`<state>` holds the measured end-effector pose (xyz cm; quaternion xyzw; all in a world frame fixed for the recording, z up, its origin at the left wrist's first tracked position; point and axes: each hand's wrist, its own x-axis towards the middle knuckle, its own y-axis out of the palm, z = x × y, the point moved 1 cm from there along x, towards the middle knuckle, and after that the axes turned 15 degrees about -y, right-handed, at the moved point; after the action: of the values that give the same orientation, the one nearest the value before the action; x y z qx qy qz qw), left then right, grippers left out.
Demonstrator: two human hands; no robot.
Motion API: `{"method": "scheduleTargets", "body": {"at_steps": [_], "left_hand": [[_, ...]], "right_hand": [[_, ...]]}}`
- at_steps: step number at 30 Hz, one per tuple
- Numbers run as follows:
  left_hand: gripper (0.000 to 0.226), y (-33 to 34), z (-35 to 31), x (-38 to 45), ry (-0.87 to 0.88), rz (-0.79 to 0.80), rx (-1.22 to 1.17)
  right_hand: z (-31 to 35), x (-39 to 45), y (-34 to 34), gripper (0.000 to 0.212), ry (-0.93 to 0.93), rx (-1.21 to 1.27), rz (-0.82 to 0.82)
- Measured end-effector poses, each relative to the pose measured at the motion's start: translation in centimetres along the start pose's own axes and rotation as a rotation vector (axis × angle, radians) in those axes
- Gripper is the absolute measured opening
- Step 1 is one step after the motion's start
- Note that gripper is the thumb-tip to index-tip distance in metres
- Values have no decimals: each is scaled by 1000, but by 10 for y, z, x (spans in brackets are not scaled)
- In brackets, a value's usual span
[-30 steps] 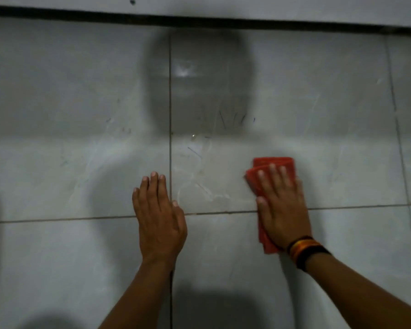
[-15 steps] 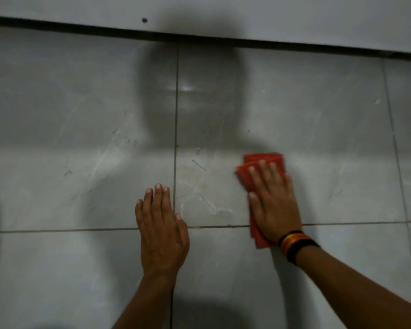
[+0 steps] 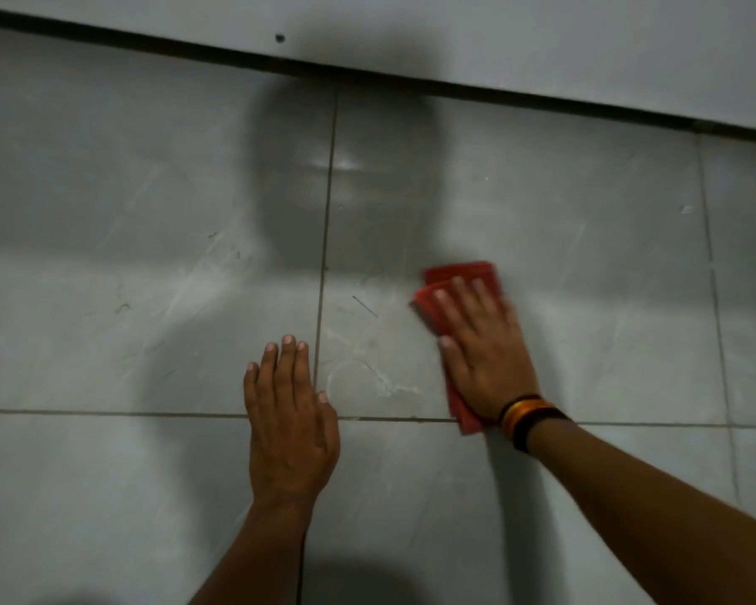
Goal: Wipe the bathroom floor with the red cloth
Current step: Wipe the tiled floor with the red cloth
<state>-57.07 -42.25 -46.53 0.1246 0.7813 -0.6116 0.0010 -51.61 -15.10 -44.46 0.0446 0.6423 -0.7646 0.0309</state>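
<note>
A folded red cloth lies flat on the grey tiled floor, right of the middle. My right hand presses down on it with fingers spread, covering most of it; red shows past the fingertips and near the wrist. The wrist wears dark and orange bands. My left hand rests palm down on the bare tile to the left, across a grout line, holding nothing.
A pale wall base runs along the top, with a dark gap where it meets the floor. Grout lines cross between the hands. My head's shadow falls on the tiles ahead. Faint scuffs and streaks mark the tiles on the left.
My right hand has slid the cloth forward, away from me, and the view has tilted so the wall sits lower. The left hand stays planted.
</note>
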Motion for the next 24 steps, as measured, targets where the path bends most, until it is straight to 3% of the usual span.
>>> {"method": "scheduleTargets", "body": {"at_steps": [2, 7, 9, 11, 14, 16, 18, 21, 23, 24], "left_hand": [[68, 2, 1, 1, 1, 7, 21], [68, 7, 1, 0, 16, 3, 43], [68, 10, 2, 0, 20, -8, 43], [68, 9, 1, 0, 18, -14, 37], [67, 3, -1, 1, 11, -12, 14], [67, 0, 0, 0, 7, -3, -6], [66, -1, 0, -1, 5, -1, -3], [66, 0, -1, 1, 7, 0, 8], [66, 2, -1, 1, 8, 8, 11], [66, 3, 0, 0, 14, 3, 11]], "right_hand": [[-34, 8, -8, 62, 142, -2, -4], [-62, 124, -24, 67, 508, 56, -150], [-46, 151, -23, 67, 460, 53, -167], [-13, 150, -16, 64, 266, 38, -148], [29, 88, -5, 63, -37, 5, -16], [20, 32, -3, 61, -108, 3, 4], [-12, 9, -8, 61, 10, 20, -18], [-36, 51, -17, 65, 373, 11, -80], [-21, 100, -14, 67, 440, 30, -138], [-5, 120, -9, 67, 385, 15, -149]]}}
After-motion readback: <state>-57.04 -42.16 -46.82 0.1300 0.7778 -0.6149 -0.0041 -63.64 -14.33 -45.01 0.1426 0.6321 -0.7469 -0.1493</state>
